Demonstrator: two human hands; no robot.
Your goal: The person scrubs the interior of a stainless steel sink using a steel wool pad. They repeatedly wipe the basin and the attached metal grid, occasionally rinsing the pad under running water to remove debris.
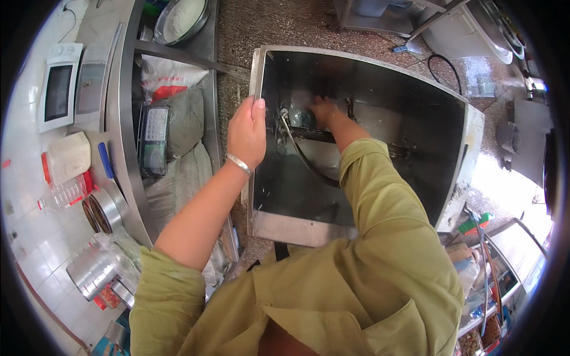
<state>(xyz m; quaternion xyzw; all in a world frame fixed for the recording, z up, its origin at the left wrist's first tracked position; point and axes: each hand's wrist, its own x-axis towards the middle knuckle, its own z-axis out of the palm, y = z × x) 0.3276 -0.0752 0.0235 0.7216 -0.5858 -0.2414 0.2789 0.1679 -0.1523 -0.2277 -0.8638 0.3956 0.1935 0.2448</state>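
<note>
Before me stands a large metal cabinet [307, 229] with a dark, stained interior, seen from above through its wide opening. My left hand [249, 133], with a silver bracelet [239, 163] at the wrist, grips the cabinet's left edge, thumb on the rim. Deep inside, my right hand [324, 111] is blurred and reaches beside a greyish rounded thing [302, 116]; whether the fingers hold it cannot be told. A dark curved strip or hose [307, 162] hangs left of my right forearm. Dark bars cross the interior under that arm.
At left runs a steel counter [127, 178] with a white microwave [60, 89] and metal pots; its lower shelf holds sacks [178, 178] and a bowl of white powder [182, 20]. A black cable [445, 71] lies on the floor beyond. A cluttered rack [485, 307] stands at lower right.
</note>
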